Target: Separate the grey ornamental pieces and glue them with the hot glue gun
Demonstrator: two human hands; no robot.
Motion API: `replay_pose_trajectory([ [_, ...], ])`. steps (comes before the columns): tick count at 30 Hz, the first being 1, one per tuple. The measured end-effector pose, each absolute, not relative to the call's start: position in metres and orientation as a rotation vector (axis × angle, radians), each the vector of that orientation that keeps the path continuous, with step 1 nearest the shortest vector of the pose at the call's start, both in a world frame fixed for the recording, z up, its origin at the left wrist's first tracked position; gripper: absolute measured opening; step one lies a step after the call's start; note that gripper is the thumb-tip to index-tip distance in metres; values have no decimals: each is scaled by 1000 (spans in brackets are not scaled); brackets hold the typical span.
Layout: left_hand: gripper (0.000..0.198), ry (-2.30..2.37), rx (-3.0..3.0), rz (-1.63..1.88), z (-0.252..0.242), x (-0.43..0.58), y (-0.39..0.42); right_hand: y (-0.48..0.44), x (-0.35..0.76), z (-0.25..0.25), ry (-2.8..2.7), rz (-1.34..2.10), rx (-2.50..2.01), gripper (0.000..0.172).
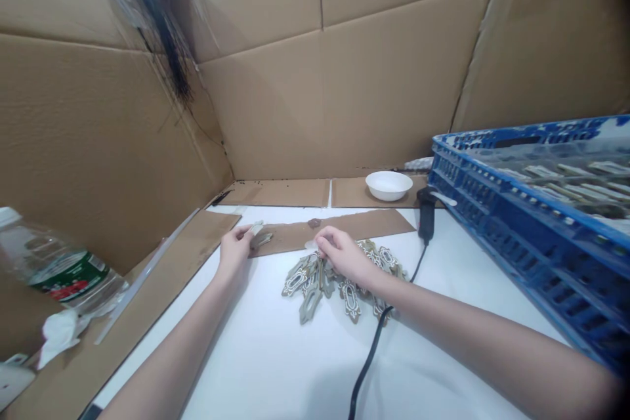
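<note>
My left hand (235, 248) is closed, fingertips pinching a small grey-green ornamental plate (256, 229) at the left end of a cardboard strip (290, 235). Another plate (262, 240) lies just under its fingers. With thumb and fingers pressed together, my right hand (347, 256) is at the strip's near edge, a small whitish translucent piece (311, 245) at its fingertips. Below and around that hand spreads a pile of ornamental plates (310, 302), several with white scroll outlines and oval openings. A dark brownish spot (314, 223) marks the strip.
A white bowl (388, 185) stands at the back. Beside the blue crate (492, 236) of similar plates lies a black handheld tool (426, 216), its cord (371, 348) running forward under my right forearm. At left are a plastic bottle (63, 269) and crumpled tissue (60, 333). Cardboard walls (344, 92) surround the table.
</note>
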State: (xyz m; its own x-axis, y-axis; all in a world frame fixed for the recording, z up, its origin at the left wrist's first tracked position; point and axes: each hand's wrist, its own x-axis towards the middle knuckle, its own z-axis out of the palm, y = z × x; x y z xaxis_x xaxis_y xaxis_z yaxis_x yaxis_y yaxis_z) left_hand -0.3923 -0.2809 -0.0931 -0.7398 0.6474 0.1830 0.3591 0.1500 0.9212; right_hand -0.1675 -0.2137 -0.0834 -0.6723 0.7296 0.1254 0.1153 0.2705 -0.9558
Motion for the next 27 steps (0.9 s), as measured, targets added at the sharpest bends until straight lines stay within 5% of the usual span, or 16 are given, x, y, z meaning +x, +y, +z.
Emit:
replay_pose_trajectory([
  [15,17,2844,1165,1249,-92,-400,-282,-220,-166,-77,-2001,1389,-885,18],
  [27,26,1931,1930,1124,-74,-295,-303,-222,-166,-76,-2012,1336,-837,22],
])
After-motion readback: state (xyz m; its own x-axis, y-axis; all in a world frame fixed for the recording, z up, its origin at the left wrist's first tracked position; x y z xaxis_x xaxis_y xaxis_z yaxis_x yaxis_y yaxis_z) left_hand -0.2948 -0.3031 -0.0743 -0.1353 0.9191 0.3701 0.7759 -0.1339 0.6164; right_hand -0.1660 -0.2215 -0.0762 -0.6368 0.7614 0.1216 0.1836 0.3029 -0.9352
